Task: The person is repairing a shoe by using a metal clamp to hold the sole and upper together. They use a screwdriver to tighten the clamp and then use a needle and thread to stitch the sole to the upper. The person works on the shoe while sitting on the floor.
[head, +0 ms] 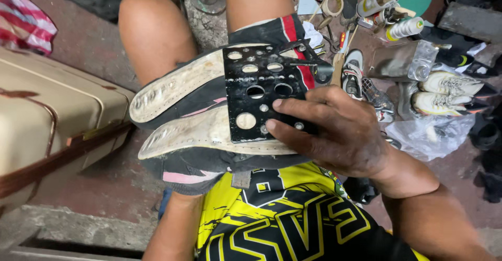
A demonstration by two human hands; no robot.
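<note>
A black perforated plate (264, 91) is seen over white-soled shoes (193, 109) trimmed in black and pink. The jersey (282, 219) is patterned yellow and black; the suitcase (47, 120) is beige with brown straps.

right hand (340, 135) came in from lower right, palm down, knuckles up, fingers (285, 104) spread flat and pressing, pretty grimy | right forearm angled up from the bottom-right corner | left forearm ran up from the bottom edge, left hand was hidden, couldn't tell its grip | bare knees bent, spread apart
</note>
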